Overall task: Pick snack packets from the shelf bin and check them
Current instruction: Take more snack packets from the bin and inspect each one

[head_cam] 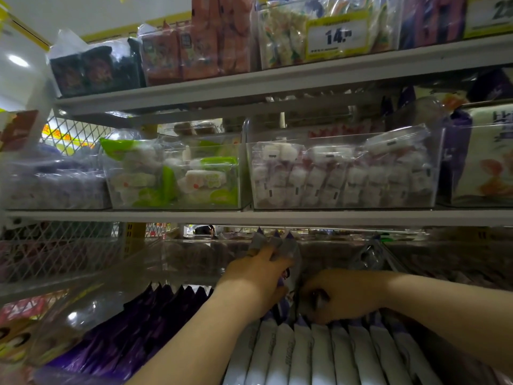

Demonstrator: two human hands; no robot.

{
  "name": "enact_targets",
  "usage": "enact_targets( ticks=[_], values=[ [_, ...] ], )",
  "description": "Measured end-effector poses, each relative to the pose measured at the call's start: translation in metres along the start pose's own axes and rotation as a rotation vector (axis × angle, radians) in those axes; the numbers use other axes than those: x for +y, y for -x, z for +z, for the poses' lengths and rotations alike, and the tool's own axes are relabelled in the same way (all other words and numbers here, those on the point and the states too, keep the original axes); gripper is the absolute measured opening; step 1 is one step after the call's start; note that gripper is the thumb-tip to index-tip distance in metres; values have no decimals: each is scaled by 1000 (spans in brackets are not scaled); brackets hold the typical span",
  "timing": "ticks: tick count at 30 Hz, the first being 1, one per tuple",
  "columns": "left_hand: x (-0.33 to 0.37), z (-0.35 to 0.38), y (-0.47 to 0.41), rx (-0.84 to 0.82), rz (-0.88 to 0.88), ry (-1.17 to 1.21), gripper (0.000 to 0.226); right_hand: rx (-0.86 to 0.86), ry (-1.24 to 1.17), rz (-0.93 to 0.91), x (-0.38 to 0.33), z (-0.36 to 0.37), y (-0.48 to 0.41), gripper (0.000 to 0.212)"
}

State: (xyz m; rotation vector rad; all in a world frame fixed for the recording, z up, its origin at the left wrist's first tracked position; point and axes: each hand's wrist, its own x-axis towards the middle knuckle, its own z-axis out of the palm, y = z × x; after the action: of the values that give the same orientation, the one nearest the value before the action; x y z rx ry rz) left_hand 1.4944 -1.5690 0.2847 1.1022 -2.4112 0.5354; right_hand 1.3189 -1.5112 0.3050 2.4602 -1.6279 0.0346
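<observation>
The shelf bin (327,254) on the lower shelf is clear, glossy hard plastic. It is packed with a tight row of white packets (319,354): flat, smooth, matte sachets standing on edge, each with a purple crimped top. Just beside it on the left, dark purple packets (155,315) with zigzag-cut top seams stand in another clear tub. On the shelf above, a clear box (344,176) holds soft white puffy sweets in crinkly film, and a neighbouring box holds green-and-white packs (177,176). A yellow price tag (337,34) hangs from the top shelf, and diamond-pattern wire mesh (69,251) closes the far left. The left hand (258,276) reaches in from below with the wrist bent. Its fingers wrap around the held packets (280,244), a small bunch of greyish sachets raised upright above the row, pointed purple tips up. The right hand (341,295) comes in from the right, knuckles up, with its fingers curled down into the far end of the white row. I cannot tell whether it actually grips a sachet.
</observation>
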Motion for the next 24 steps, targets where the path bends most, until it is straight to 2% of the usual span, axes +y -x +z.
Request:
enact_targets(
  ticks=[3,6,8,12,16,20,24],
  values=[
    [-3,4,1,24,34,-66,60,113,-117,5,8,-8,11,42],
    [-2,6,2,80,108,-185,65,163,56,153,22,-10,28,30],
    [2,3,4,198,240,-333,66,129,193,211,28,-8,36,21],
    [13,3,8,350,450,-534,49,55,179,110,29,-3,36,26],
    [21,6,5,370,587,-486,38,40,109,37,33,-1,27,23],
    [23,9,-3,351,557,-412,34,10,21,-8,35,-5,24,26],
    [24,11,-6,345,507,-388,30,35,74,5,29,-5,23,23]
  ],
)
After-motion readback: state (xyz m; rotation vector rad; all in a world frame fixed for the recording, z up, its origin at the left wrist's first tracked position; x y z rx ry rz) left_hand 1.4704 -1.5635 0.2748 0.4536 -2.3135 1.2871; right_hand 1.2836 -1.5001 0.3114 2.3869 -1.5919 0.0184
